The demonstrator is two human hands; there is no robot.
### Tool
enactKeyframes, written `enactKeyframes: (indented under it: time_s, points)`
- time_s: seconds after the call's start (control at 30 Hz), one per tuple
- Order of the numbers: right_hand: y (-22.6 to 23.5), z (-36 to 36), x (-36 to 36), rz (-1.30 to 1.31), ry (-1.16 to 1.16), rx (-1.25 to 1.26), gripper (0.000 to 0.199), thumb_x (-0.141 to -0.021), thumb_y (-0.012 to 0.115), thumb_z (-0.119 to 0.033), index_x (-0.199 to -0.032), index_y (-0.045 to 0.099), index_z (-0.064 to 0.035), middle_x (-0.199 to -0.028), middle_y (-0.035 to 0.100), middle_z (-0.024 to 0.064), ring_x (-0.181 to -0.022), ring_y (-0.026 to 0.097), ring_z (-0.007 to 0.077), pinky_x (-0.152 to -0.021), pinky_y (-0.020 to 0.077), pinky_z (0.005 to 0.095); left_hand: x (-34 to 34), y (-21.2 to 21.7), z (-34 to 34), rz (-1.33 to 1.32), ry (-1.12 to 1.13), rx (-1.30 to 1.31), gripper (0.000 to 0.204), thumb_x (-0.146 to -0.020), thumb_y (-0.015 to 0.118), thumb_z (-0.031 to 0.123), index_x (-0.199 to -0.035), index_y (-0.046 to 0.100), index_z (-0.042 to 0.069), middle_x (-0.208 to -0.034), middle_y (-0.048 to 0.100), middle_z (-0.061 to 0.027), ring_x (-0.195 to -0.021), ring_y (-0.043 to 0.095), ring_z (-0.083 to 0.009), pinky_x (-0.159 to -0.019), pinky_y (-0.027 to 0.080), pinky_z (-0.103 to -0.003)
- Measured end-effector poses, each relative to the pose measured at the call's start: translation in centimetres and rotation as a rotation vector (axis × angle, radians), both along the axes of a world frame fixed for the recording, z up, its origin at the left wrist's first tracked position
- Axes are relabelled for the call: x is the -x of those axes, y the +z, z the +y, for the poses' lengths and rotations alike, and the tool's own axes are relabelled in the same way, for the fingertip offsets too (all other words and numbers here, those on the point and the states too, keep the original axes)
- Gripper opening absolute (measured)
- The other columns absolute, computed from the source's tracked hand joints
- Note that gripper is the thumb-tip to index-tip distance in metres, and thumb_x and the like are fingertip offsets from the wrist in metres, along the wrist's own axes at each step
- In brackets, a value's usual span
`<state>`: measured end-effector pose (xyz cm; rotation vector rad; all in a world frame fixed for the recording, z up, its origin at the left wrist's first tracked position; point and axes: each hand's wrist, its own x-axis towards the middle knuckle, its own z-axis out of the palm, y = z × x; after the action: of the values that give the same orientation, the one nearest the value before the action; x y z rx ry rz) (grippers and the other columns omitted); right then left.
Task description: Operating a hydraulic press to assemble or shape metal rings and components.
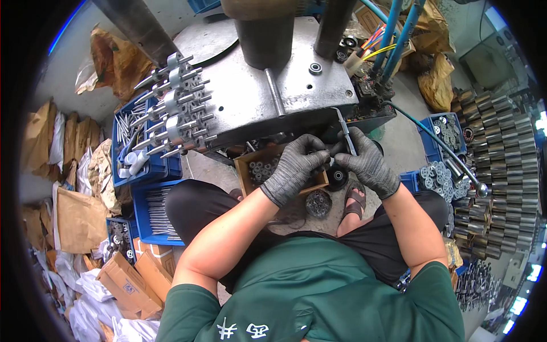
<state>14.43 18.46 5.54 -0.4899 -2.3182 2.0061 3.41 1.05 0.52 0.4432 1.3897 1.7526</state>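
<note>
Both my hands wear grey gloves and meet in front of the metal machine table (228, 85). My right hand (369, 166) is closed on a slim grey tool with a bent tip (345, 130), which points up toward the table's front edge. My left hand (297, 169) is closed in a pinch beside it; whatever sits between its fingertips is too small to make out. Beneath my left hand is a wooden box (246, 178) with small metal rings. A steel rod (274, 92) and a bearing (315, 68) lie on the table.
Shafts with round metal parts (176, 108) line the table's left edge. Blue bins (139, 214) with rods stand at left. At right are a blue bin (428, 139) of ring parts, stacked metal cylinders (501, 165) and a ball-ended lever (482, 189). Cardboard (131, 285) lies lower left.
</note>
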Motion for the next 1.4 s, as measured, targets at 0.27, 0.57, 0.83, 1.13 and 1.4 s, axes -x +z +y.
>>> enactKeyframes:
  time_s: [0.27,0.57,0.83,1.13,1.4]
  points:
    - [-0.3,0.7,-0.5,-0.021,-0.021,-0.164,0.04,-0.082,0.074,-0.014,-0.117,0.058,-0.0024,-0.092,0.065,0.0066,-0.083,0.06,0.0144,-0.076,0.0527,0.0322,-0.5,-0.1,0.2,-0.119,-0.163,-0.107,0.015,-0.096,0.069,0.012,-0.108,0.064,0.005,-0.095,0.069,-0.0033,-0.076,0.066,-0.0088,-0.067,0.055,-0.024]
    - [-0.7,-0.2,-0.1,-0.016,-0.067,-0.203,0.037,-0.083,0.07,-0.011,-0.117,0.059,-0.0007,-0.088,0.065,0.005,-0.079,0.059,0.0126,-0.071,0.0519,0.0307,-0.6,-0.7,0.7,-0.046,-0.109,-0.043,0.012,-0.098,0.067,0.013,-0.107,0.064,0.006,-0.096,0.069,-0.0018,-0.077,0.063,-0.0071,-0.067,0.052,-0.022]
    - [-0.7,0.1,0.1,-0.096,-0.189,0.232,0.038,-0.081,0.067,-0.008,-0.117,0.059,0.0007,-0.075,0.061,0.0025,-0.059,0.055,0.0084,-0.053,0.0476,0.0251,-0.6,-0.2,0.7,-0.07,-0.085,-0.043,0.013,-0.098,0.065,0.011,-0.109,0.068,0.005,-0.097,0.069,-0.0018,-0.081,0.063,-0.0068,-0.072,0.053,-0.023]
    - [-1.3,-0.1,0.1,-0.125,-0.231,0.392,0.042,-0.083,0.068,-0.006,-0.122,0.054,-0.0003,-0.072,0.059,0.0019,-0.053,0.053,0.0084,-0.046,0.044,0.024,0.0,-1.4,0.7,-0.161,-0.079,-0.124,0.011,-0.091,0.064,0.009,-0.101,0.063,0.005,-0.095,0.067,-0.0054,-0.084,0.063,-0.0133,-0.076,0.053,-0.028]
    - [-0.9,-0.9,0.1,-0.065,-0.192,0.073,0.045,-0.085,0.071,-0.007,-0.125,0.053,0.0012,-0.093,0.063,0.0054,-0.081,0.062,0.0124,-0.072,0.0523,0.0273,-0.6,-0.7,0.9,-0.485,-0.124,-0.076,0.01,-0.095,0.062,0.017,-0.101,0.062,0.009,-0.088,0.064,-0.0053,-0.071,0.06,-0.014,-0.064,0.05,-0.027]
